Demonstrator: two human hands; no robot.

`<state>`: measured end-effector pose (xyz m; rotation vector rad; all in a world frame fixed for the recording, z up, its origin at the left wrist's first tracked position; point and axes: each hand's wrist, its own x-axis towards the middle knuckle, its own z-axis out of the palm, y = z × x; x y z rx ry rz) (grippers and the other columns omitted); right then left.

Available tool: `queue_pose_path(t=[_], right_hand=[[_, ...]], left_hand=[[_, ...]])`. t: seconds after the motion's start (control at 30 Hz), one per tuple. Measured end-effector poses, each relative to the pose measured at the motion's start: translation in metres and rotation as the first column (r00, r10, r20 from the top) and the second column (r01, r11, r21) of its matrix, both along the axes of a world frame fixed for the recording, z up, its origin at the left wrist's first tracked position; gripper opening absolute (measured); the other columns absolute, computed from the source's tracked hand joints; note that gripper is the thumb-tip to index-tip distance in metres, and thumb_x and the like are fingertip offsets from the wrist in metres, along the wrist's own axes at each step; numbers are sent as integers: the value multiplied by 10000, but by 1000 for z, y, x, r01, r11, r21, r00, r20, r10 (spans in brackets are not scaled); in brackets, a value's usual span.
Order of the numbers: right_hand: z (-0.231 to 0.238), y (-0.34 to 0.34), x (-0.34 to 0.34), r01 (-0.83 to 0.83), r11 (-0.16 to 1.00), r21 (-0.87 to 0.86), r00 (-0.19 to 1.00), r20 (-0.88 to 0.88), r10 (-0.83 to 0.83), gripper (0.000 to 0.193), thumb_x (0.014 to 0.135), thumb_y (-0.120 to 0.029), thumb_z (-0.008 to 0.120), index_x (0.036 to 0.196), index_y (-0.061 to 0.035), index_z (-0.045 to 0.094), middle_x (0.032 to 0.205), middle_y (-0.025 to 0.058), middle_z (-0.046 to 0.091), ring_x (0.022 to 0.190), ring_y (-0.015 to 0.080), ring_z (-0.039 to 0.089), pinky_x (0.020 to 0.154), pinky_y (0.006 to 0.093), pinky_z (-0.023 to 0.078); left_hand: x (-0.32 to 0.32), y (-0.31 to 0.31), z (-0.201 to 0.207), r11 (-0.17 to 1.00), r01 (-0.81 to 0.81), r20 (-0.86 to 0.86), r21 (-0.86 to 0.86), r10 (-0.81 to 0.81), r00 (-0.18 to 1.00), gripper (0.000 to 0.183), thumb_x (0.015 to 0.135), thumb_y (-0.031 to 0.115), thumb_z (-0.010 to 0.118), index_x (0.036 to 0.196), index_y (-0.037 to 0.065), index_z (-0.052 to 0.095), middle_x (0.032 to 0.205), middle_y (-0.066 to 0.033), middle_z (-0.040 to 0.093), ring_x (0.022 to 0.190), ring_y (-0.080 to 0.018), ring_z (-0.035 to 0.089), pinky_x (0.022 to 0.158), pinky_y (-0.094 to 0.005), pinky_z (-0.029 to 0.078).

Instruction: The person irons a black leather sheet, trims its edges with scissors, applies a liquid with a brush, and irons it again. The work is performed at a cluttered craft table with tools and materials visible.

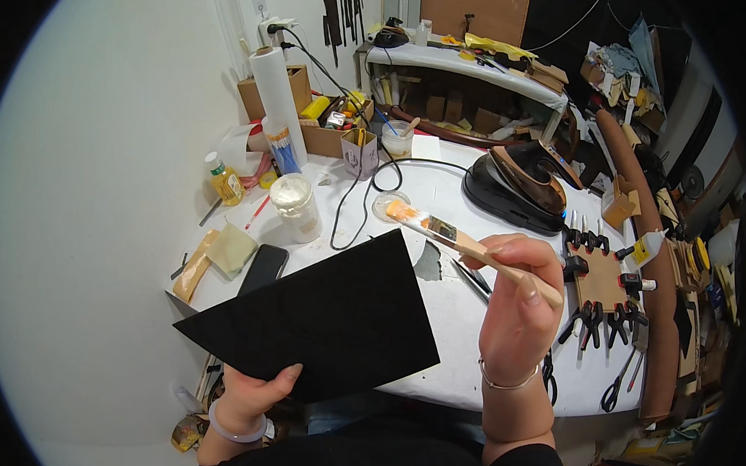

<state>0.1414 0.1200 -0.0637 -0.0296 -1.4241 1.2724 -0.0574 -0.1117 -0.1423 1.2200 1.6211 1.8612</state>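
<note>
My left hand (258,388) grips the lower edge of a flat black panel (328,314), thumb on its face and the other fingers hidden behind it. The panel is tilted in front of the table's near edge. In my right hand (520,294) is a flat paintbrush (464,241) with a pale wooden handle, pinched between thumb and fingers. Its bristles carry orange and white colour and point left, above and apart from the panel. Beyond the panel stands an open tub of white paste (295,206). A small round lid (391,205) lies behind the brush tip.
A black iron (517,185) rests on its base at the back right, its cord looping across the white table (452,336). Clamps surround a brown board (600,279) on the right. A dark phone (265,270), a yellow bottle (225,181) and a white roll (275,91) are at left.
</note>
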Motion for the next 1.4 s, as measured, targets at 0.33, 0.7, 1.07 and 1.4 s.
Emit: queue_pose_path(t=[0.33, 0.7, 1.07, 1.4], right_hand=[[0, -1, 1, 0, 1000, -1, 1000, 4, 0, 308, 923, -194, 532, 1073, 67, 595, 1023, 200, 642, 946, 279, 664, 904, 420, 539], [10, -9, 12, 375, 926, -38, 905, -201, -374, 421, 922, -335, 467, 1117, 28, 547, 1064, 166, 571, 978, 245, 570, 897, 386, 458], [31, -6, 28, 414, 896, -158, 858, -261, -442, 312, 964, -264, 459, 1112, -11, 569, 1041, 134, 648, 964, 219, 616, 892, 350, 460], [29, -22, 17, 188, 979, -85, 978, -81, -195, 282, 921, -179, 532, 1110, 29, 545, 1017, 207, 663, 956, 298, 654, 969, 441, 475]], left_hand=[[0, 2, 0, 1000, -7, 2, 9, 7, 1000, 675, 755, 80, 796, 1349, -54, 502, 1262, -126, 622, 1150, -217, 601, 1020, -360, 457], [0, 17, 52, 939, -241, -176, 245, 288, 941, 289, 873, -3, 722, 1149, -44, 646, 1087, -103, 696, 962, -172, 663, 852, -308, 532], [-34, 34, 101, 1000, -30, -415, 6, 30, 909, 221, 871, 31, 757, 1081, -7, 699, 860, -89, 717, 695, -133, 608, 645, -271, 492], [-43, 53, 155, 946, 161, -626, -281, -308, 717, 608, 792, 85, 807, 1358, 167, 602, 924, -85, 699, 721, -214, 629, 688, -318, 520]])
